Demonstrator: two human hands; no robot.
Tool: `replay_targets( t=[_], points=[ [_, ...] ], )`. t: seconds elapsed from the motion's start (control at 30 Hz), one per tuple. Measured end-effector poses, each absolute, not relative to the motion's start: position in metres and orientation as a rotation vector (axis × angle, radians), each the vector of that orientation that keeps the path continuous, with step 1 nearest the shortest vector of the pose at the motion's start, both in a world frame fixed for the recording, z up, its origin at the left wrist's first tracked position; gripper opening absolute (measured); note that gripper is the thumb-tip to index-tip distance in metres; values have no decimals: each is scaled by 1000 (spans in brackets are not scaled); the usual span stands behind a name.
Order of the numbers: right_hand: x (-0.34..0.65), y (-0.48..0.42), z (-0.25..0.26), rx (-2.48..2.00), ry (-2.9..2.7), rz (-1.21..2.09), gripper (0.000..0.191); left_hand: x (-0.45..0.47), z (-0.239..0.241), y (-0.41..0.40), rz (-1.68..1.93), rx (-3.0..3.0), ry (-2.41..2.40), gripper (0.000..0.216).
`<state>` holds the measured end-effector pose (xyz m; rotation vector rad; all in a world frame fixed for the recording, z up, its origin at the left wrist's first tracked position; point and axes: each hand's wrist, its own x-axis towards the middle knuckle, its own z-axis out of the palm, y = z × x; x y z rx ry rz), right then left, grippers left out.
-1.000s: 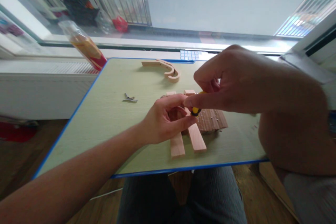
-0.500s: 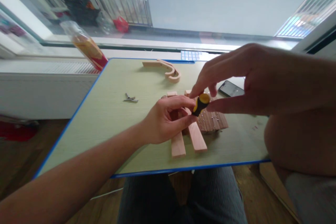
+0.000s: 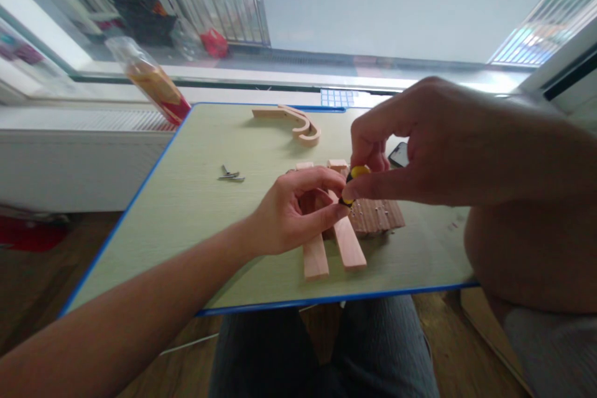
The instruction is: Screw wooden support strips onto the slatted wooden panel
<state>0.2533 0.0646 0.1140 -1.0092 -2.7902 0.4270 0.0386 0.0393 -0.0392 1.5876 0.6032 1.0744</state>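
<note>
My right hand (image 3: 433, 149) pinches the yellow-and-black handle of a small screwdriver (image 3: 353, 180), held upright over a wooden assembly. My left hand (image 3: 291, 214) is closed around the lower part of the tool, its fingers resting on the two pale wooden slats (image 3: 347, 245). Behind the slats lies a darker ribbed wooden panel (image 3: 377, 216). The screwdriver's tip is hidden by my fingers.
The light green table has a blue edge (image 3: 326, 301). On it lie a curved wooden piece (image 3: 298, 124) at the back, a few screws (image 3: 232, 175) to the left and a phone (image 3: 400, 153) behind my right hand. A plastic bottle (image 3: 149, 82) leans at the far-left corner.
My right fingers spread around the screwdriver handle half a second ago and have closed on it again, as in a turn of the tool. The left hand has stayed in place.
</note>
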Motion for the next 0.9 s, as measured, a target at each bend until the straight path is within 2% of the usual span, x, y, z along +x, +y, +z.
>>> replay_targets(
  t=[0.13, 0.3, 0.47, 0.6, 0.9],
  points=[
    [250, 68, 111, -1049, -2788, 291, 38, 43, -42, 38, 1075, 1501, 596, 26],
    [250, 70, 112, -1074, -2791, 278, 44, 45, -44, 40, 1125, 1533, 617, 22],
    [256, 70, 115, -981, -2797, 442, 23, 40, -44, 41, 1144, 1603, 653, 20],
    [258, 69, 114, -826, -2821, 515, 18, 36, -45, 42, 1148, 1675, 653, 22],
    [256, 65, 115, -967, -2820, 429, 11, 33, -38, 42, 1103, 1761, 662, 17]
  ],
)
